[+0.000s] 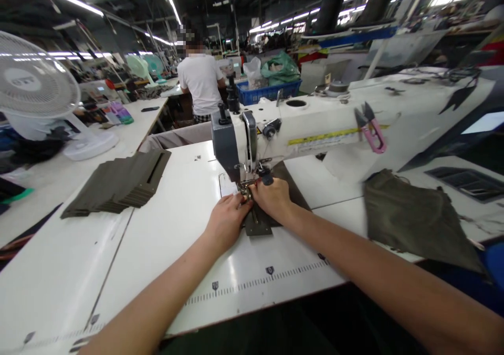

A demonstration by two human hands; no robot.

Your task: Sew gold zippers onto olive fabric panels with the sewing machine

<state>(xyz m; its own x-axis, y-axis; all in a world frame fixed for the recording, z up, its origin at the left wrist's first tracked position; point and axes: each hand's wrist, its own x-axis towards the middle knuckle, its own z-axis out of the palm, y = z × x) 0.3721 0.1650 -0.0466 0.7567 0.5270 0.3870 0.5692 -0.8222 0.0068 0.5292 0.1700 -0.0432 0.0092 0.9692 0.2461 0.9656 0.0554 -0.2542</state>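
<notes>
A dark olive-grey fabric piece (259, 228) lies flat under the presser foot (244, 189) of a white sewing machine (315, 118), with a slot or zipper-like strip along its middle. My left hand (226, 221) presses its closed fingers on the left edge of this piece, close to the foot. On the other side, my right hand (272, 200) has its fingers curled on the fabric just right of the needle area; its fingertips are partly hidden by the machine. More dark fabric (295, 187) spreads beneath and behind the right wrist.
At left on the white table (165, 250) is a fanned stack of dark fabric pieces (118, 181). Pink-handled thread snips (370, 129) hang on the machine arm. Dark cloth (417, 216) lies at right. A fan (35, 82) stands left; a person in white (200, 82) is beyond.
</notes>
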